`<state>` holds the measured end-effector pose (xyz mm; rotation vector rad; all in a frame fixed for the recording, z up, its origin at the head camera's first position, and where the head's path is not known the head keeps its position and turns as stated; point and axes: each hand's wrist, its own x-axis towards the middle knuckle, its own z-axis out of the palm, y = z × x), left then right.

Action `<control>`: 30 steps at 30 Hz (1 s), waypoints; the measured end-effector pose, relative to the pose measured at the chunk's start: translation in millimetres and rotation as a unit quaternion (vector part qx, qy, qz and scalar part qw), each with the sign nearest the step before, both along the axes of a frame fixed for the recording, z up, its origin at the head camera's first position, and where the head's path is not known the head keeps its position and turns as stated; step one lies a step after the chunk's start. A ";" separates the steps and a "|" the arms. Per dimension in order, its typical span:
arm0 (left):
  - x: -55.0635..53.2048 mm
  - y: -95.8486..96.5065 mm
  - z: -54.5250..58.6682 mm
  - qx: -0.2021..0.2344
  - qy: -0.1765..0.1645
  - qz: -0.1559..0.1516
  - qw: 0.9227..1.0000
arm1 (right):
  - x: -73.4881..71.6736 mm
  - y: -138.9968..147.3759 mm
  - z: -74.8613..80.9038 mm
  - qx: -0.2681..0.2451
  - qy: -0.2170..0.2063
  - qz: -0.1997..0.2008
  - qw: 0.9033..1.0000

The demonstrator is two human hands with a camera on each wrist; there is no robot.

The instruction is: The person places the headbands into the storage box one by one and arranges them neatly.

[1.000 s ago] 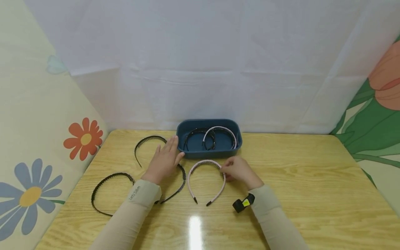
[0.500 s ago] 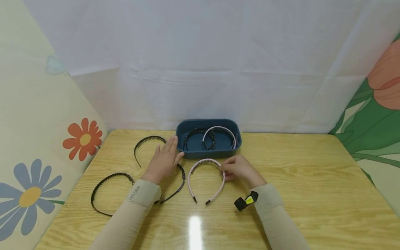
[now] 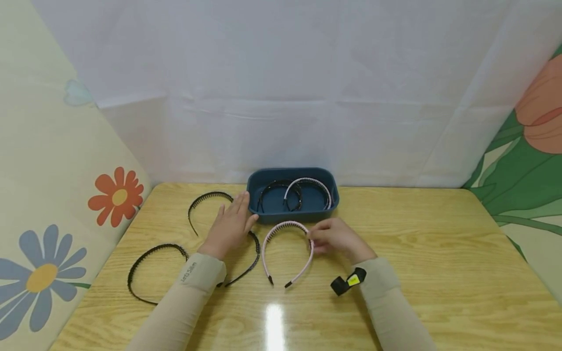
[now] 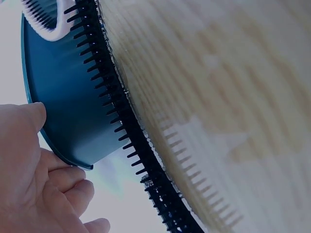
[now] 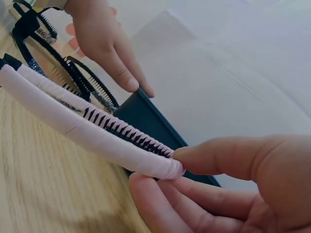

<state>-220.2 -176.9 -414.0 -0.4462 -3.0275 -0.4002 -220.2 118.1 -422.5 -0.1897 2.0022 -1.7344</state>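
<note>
My right hand pinches a pink wrapped headband with dark teeth between thumb and fingers, at the right side of its arch. In the right wrist view that pink headband is seen nearly edge-on, its black tips pointing away. A dark blue bin stands just behind it at the back of the table. My left hand rests its extended fingers against the bin's left end, thumb at the front corner. Inside the bin lie a black headband and a pale pink headband.
Three black toothed headbands lie on the wooden table: one at far left, another behind the left hand, a third partly under that arm. A white cloth hangs behind the bin.
The pink headband has shifted slightly back and to the left in the right hand, whose wrist has moved a little right. The left hand and bin stay in place.
</note>
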 end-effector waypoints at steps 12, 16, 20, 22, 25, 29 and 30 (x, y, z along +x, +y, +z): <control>0.1 -0.8 -0.8 0.005 0.003 -0.003 1.000 | -0.3 8.1 10.7 -0.012 0.028 -0.007 1.000; -0.2 -1.0 -1.2 0.003 0.002 -0.003 1.000 | 0.8 12.0 15.3 -0.021 0.041 -0.018 0.999; -0.8 -0.9 -1.7 0.003 0.002 -0.004 1.000 | 1.0 15.8 19.5 -0.039 0.049 -0.030 0.998; -0.9 -0.7 -1.7 0.004 0.003 -0.004 1.000 | 0.7 17.9 21.3 -0.045 0.052 -0.035 0.997; -1.0 -0.5 -1.5 0.004 0.003 -0.004 1.000 | 0.0 20.1 24.3 -0.055 0.052 -0.047 0.996; -0.9 -0.6 -1.4 0.001 0.007 -0.004 1.000 | -1.4 21.1 27.4 -0.067 0.049 -0.064 0.995; -0.9 -0.5 -1.3 0.002 0.008 -0.004 1.000 | -1.7 21.0 28.1 -0.070 0.048 -0.068 0.994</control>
